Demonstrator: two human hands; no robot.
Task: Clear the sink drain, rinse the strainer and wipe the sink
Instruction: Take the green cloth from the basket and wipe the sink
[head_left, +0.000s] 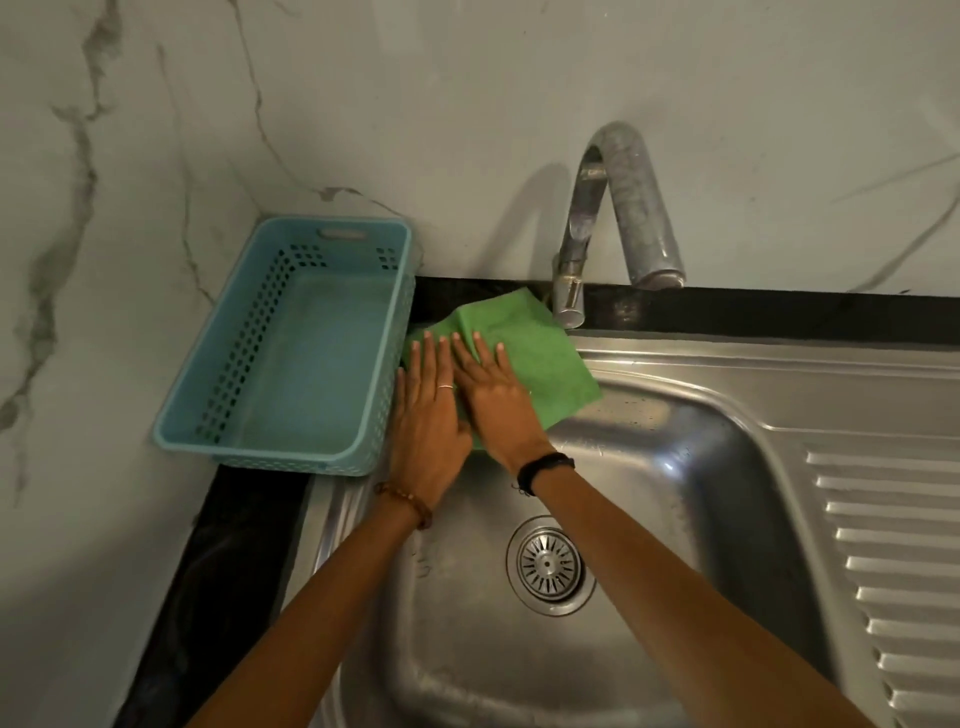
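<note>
Both hands are lying flat, fingers straight and spread, pressing a green cloth (524, 358) onto the back-left corner of the steel sink (779, 395), where the rim meets the black desk (753, 314) strip. The left hand (428, 410) is resting on the cloth's left edge, just beside a blue basket (291, 348), with a thin ring on one finger and a beaded bracelet at the wrist. The right hand (493, 395) is lying next to it, touching it, palm down on the cloth's lower middle, with a dark band at the wrist. Neither hand is pinching or curling round anything. The cloth is lying partly folded, its far corner reaching the base of the tap (618, 218), its near right corner hanging over the basin edge. The strainer (548, 564) is sitting in the drain at the basin bottom, well apart from the hands, between the two forearms. The basket is standing in the desk's back-left corner against the marble wall (156, 130). The ribbed drainboard (893, 561) is taking up the sink's right side.
</note>
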